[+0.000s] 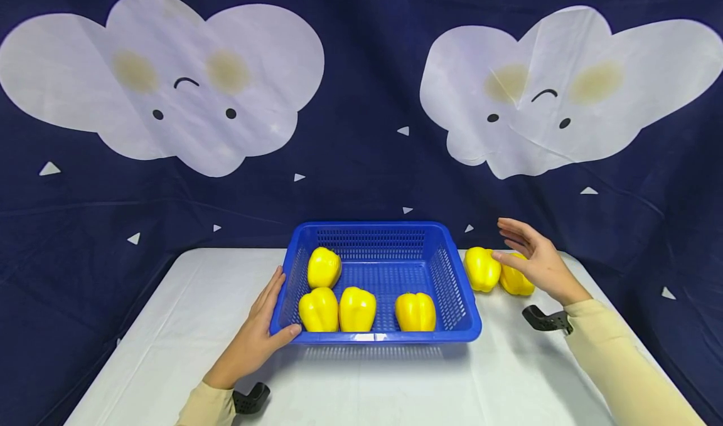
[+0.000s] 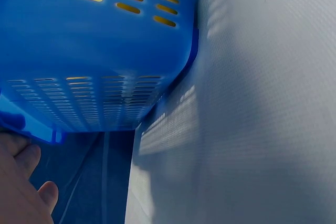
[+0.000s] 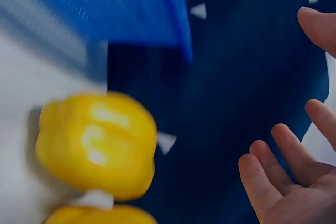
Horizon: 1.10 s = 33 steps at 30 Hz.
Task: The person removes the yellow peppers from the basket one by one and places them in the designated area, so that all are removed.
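A blue perforated basket [image 1: 384, 338] stands on the table with several yellow bell peppers [image 1: 358, 309] in it, most of them toward its left side. My left hand [image 1: 254, 332] rests against the basket's left side, its fingers extended along the outside and the thumb at the front corner of the rim. Two more bell peppers lie on the table right of the basket: a nearer one [image 1: 482, 269] and another [image 1: 515, 276] partly hidden by my right hand [image 1: 542, 263]. That hand hovers above them with spread, relaxed fingers and holds nothing, as the right wrist view also shows.
A white cloth covers the table [image 1: 384, 388]. Behind it hangs a dark blue curtain [image 1: 367, 131] printed with clouds and small triangles. Black wrist straps [image 1: 545, 319] sit at both sleeve cuffs.
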{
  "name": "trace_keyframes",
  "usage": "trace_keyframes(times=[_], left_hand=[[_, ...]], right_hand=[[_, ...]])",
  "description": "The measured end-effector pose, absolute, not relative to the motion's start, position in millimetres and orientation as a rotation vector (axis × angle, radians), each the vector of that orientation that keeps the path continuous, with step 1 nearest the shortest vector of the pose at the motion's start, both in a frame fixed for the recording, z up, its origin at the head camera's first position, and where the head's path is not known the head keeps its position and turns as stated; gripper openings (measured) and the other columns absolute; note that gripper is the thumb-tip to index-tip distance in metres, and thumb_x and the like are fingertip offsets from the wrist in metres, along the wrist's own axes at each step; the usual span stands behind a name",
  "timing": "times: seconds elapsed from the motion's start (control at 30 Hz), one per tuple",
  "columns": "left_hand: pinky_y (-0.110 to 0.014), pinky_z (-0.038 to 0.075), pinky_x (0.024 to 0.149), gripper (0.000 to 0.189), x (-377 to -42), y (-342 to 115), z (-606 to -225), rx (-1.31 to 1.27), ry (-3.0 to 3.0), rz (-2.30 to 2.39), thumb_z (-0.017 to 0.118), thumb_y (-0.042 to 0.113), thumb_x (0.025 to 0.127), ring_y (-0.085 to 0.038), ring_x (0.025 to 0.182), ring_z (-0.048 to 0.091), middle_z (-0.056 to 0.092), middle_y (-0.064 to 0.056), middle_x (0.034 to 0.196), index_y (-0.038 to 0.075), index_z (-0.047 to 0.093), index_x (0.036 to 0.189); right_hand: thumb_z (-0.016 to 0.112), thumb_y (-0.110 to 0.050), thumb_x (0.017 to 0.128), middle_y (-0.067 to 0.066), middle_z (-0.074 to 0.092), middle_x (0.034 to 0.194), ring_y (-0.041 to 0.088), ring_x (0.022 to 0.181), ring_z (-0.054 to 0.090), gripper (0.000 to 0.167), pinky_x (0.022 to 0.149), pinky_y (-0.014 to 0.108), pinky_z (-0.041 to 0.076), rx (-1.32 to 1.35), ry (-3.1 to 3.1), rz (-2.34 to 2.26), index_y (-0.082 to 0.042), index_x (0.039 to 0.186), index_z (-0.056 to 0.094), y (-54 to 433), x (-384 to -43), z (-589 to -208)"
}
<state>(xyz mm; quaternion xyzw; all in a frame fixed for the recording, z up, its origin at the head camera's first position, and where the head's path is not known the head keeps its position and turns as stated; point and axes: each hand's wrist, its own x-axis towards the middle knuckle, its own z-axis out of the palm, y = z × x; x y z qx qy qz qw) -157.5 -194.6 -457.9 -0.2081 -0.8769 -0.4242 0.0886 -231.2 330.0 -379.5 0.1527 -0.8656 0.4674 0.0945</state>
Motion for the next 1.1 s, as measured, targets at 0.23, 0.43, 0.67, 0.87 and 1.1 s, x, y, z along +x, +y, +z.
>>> trace_keyframes(times=[0.23, 0.43, 0.67, 0.87, 1.1], left_hand=[[-0.075, 0.015, 0.110, 0.092, -157, -194, -458, -0.623, -2.608, -1.265, 0.071, 0.024, 0.092, -0.043, 0.151, 0.009, 0.002, -0.004, 0.169, 0.009, 0.013, 0.162], [-0.075, 0.015, 0.110, 0.092, -157, -194, -458, -0.618, -2.611, -1.263, 0.071, 0.025, 0.092, -0.041, 0.152, 0.008, 0.001, -0.002, 0.169, 0.009, 0.013, 0.162], [-0.075, 0.015, 0.110, 0.092, -158, -195, -459, -0.623, -2.606, -1.258, 0.071, 0.024, 0.092, -0.039, 0.152, 0.008, 0.003, -0.007, 0.169, 0.009, 0.013, 0.162], [-0.075, 0.015, 0.110, 0.092, -158, -195, -460, -0.623, -2.602, -1.264, 0.070, 0.024, 0.092, -0.039, 0.152, 0.008, 0.004, -0.008, 0.169, 0.009, 0.013, 0.162], [-0.075, 0.015, 0.110, 0.092, -158, -195, -460, -0.619, -2.606, -1.261, 0.070, 0.025, 0.092, -0.039, 0.152, 0.008, 0.002, -0.005, 0.169, 0.009, 0.013, 0.162]], right_hand=[[0.075, -0.012, 0.091, 0.018, 0.043, 0.152, 0.037, 0.137, 0.043, 0.070, 0.103, 0.014, 0.040, 0.546, -2.550, 1.407, -0.003, 0.151, 0.040, 299, -231, -368], [0.075, -0.010, 0.091, 0.019, 0.044, 0.151, 0.037, 0.136, 0.045, 0.068, 0.106, 0.021, 0.040, 0.628, -2.521, 1.445, -0.001, 0.149, 0.041, 276, -232, -363], [0.075, -0.016, 0.092, 0.012, 0.047, 0.150, 0.033, 0.136, 0.046, 0.066, 0.110, 0.037, 0.040, 0.638, -2.527, 1.508, -0.005, 0.149, 0.043, 253, -236, -360], [0.075, -0.019, 0.093, 0.010, 0.047, 0.150, 0.034, 0.136, 0.047, 0.066, 0.111, 0.047, 0.039, 0.685, -2.551, 1.550, -0.005, 0.149, 0.043, 228, -238, -358], [0.075, -0.017, 0.092, 0.014, 0.047, 0.150, 0.035, 0.135, 0.048, 0.064, 0.111, 0.051, 0.039, 0.697, -2.564, 1.588, -0.008, 0.147, 0.046, 200, -241, -358]])
